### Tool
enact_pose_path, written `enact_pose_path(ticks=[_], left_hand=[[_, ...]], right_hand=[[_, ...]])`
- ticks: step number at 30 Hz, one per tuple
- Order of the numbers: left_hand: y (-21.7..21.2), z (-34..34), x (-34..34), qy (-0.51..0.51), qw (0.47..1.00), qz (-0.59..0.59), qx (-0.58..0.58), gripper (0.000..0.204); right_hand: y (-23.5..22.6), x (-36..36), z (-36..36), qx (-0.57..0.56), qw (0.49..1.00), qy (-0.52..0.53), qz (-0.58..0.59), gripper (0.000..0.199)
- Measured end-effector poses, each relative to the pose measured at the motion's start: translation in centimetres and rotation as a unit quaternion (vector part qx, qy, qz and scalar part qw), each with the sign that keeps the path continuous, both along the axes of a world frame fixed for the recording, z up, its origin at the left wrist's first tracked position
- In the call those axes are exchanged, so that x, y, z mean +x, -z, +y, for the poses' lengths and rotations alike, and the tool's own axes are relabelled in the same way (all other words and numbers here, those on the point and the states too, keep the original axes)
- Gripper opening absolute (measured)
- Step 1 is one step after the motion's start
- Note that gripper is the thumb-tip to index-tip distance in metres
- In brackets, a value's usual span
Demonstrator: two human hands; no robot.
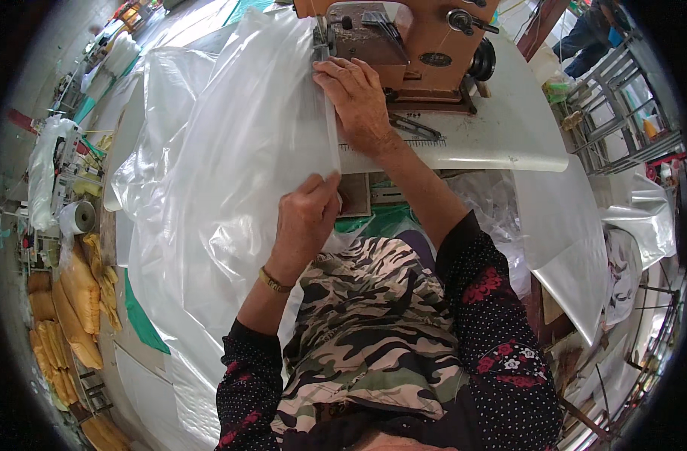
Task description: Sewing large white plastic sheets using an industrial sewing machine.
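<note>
A large sheet of clear plastic film (238, 150) drapes over the left of the table and down beside my lap. Its right edge runs up under the needle end of a brown sewing machine (433, 45). With fingers curled closed, my left hand (307, 214) grips that edge at the table's front. My right hand (357, 101) lies flat on the film close to the needle, fingers stretched out and slightly apart. The machine's presser foot (321, 51) sits just beyond my right fingertips.
The white tabletop (494, 143) carries a dark slotted metal piece (415, 126) beside a printed scale. Yellow bundles (76, 301) and a white roll (78, 218) lie at left. More film (561, 240) hangs at right, near a metal rack (621, 105). Another person's legs (584, 41) show at far right.
</note>
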State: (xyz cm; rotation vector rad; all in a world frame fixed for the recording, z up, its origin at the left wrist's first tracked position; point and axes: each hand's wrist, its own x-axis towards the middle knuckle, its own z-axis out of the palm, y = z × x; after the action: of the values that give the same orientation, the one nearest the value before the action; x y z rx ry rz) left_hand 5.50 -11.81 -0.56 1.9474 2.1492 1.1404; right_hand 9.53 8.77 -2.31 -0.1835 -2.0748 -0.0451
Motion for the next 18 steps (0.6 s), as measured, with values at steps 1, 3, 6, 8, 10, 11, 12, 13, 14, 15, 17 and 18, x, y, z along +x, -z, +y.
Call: enact_pose_path(ticks=[1, 3, 6, 8, 10, 11, 12, 13, 14, 15, 17, 18], left_hand=[[-0.1, 0.3, -0.4, -0.01, 1.0, 0.022, 0.006, 0.025], [-0.5, 1.1, -1.0, -0.022, 0.999, 0.045, 0.01, 0.024], [-1.3, 2.8, -1.6, -0.021, 0.998, 0.061, 0.018, 0.024], [-2.0, 3.9, -2.1, -0.054, 0.994, 0.091, -0.011, 0.019], [-2.0, 5.6, -2.6, -0.058, 0.993, 0.099, -0.009, 0.018], [-2.2, 6.2, -2.9, -0.068, 0.992, 0.109, -0.005, 0.016], [-2.2, 7.0, -3.5, -0.074, 0.991, 0.111, -0.006, 0.016], [-2.2, 7.6, -4.1, -0.086, 0.987, 0.136, 0.01, 0.015], [-2.2, 8.3, -4.5, -0.094, 0.982, 0.16, 0.025, 0.014], [-2.2, 8.8, -4.7, -0.101, 0.982, 0.161, 0.022, 0.014], [-2.3, 9.8, -4.2, -0.137, 0.981, 0.128, 0.049, 0.024], [-2.1, 9.1, -3.8, -0.144, 0.98, 0.128, 0.047, 0.024]], right_hand=[[-0.2, -0.1, -0.2, 0.0, 1.0, -0.002, 0.001, 0.041], [-0.4, -0.2, -0.7, -0.029, 0.999, -0.013, 0.015, 0.043], [-0.3, 0.0, -0.4, -0.02, 1.0, 0.01, -0.003, 0.046], [-0.2, -0.2, -0.3, -0.007, 1.0, 0.017, -0.012, 0.046], [0.1, 0.1, -0.1, 0.005, 0.999, 0.028, -0.024, 0.047], [-0.3, 0.2, -0.4, -0.005, 0.999, 0.025, -0.032, 0.047], [-0.6, 0.2, -0.7, -0.016, 0.999, 0.021, -0.04, 0.047], [-0.8, -0.1, -0.9, -0.017, 0.999, 0.011, -0.038, 0.047], [-0.8, -0.3, -0.8, -0.009, 0.999, 0.016, -0.033, 0.047], [-0.8, -0.5, -0.7, -0.001, 0.999, 0.02, -0.027, 0.047], [-0.5, -0.6, -0.2, 0.001, 1.0, 0.012, -0.009, 0.048], [-0.4, -0.7, -0.1, 0.005, 1.0, 0.007, 0.009, 0.049]])
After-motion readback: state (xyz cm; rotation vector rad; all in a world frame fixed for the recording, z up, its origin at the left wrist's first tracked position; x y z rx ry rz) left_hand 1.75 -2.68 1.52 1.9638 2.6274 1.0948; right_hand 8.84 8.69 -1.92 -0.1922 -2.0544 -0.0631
